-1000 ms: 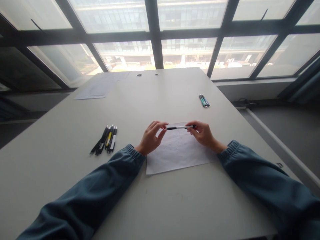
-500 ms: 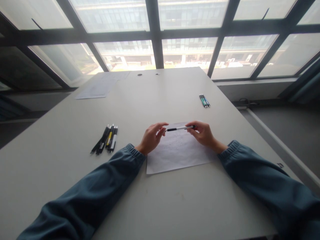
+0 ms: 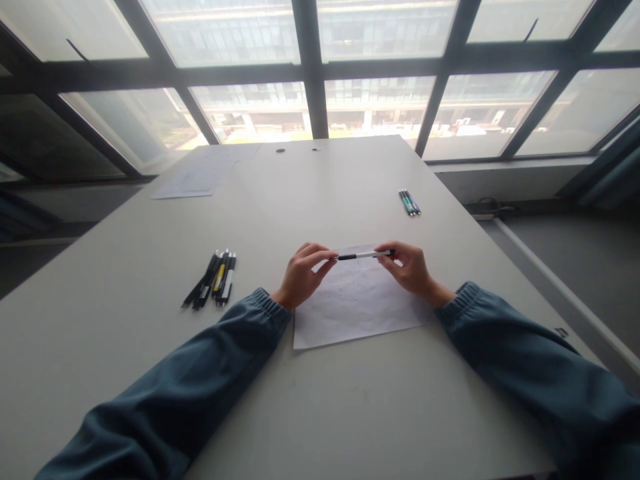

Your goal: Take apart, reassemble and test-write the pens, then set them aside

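A white pen [image 3: 366,255] with a black grip section is held level above a sheet of paper [image 3: 350,320]. My left hand [image 3: 306,272] pinches its tip end between thumb and fingers. At the other end, my right hand [image 3: 406,267] grips the black end of the pen with thumb and fingers. Faint marks show on the paper, which lies on the table under both hands. To the left of my left hand lies a group of several pens [image 3: 210,279], mostly black, with one yellow and one white among them.
A small row of several pens [image 3: 409,202], green and blue, lies farther back on the right of the white table [image 3: 310,207]. More paper sheets [image 3: 193,175] rest at the far left. Large windows [image 3: 260,107] stand beyond the table's back edge.
My left thumb and fingers have closed together on the pen's tip end; they were more apart before. The pen and my right hand have shifted very slightly to the right.
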### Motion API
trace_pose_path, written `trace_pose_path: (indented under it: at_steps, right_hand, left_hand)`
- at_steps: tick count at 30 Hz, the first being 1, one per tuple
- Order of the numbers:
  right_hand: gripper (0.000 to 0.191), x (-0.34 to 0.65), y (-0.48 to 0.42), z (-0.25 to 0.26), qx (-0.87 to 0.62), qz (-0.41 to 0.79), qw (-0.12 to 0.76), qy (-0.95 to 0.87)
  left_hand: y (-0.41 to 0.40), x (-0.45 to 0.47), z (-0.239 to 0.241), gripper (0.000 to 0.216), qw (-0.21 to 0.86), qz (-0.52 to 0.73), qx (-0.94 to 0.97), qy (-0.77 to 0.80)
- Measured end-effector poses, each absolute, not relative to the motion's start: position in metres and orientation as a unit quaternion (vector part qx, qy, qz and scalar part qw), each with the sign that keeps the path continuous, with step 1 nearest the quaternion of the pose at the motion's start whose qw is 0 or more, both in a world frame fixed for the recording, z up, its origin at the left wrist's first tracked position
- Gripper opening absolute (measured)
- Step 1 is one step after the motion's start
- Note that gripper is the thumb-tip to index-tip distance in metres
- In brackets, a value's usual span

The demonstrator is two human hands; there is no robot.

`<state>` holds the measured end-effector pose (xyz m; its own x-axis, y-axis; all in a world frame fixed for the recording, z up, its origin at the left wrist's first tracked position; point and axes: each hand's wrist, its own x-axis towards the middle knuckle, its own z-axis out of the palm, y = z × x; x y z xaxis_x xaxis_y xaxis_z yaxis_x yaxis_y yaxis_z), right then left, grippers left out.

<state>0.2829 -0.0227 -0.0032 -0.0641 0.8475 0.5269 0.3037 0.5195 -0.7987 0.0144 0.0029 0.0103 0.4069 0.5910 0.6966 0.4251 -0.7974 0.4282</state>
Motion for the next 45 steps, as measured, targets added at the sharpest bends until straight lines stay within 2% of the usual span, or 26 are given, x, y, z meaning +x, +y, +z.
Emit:
trace_pose_path:
  at_steps: [6, 13, 30, 42, 45]
  right_hand:
    - [0.015, 0.283, -0.023, -0.002, -0.430, 0.240, 0.554, -0.672]
    - [0.014, 0.287, -0.022, 0.001, -0.452, 0.236, 0.609, -0.608]
    - [0.008, 0.294, -0.008, -0.006, -0.418, 0.301, 0.698, -0.497]
    - [0.005, 0.299, 0.001, -0.005, -0.400, 0.357, 0.731, -0.422]
    - [0.007, 0.298, 0.002, -0.006, -0.420, 0.354, 0.718, -0.428]
  left_hand:
    - [0.003, 0.014, 0.011, 0.012, 0.075, 0.452, 0.826, 0.328]
    - [0.005, 0.012, 0.008, 0.015, 0.071, 0.465, 0.801, 0.370]
    - [0.002, 0.013, 0.016, 0.013, 0.054, 0.539, 0.733, 0.411]
    - [0.003, 0.013, 0.015, 0.011, 0.052, 0.553, 0.726, 0.406]
    - [0.002, 0.013, 0.014, 0.010, 0.061, 0.549, 0.738, 0.389]
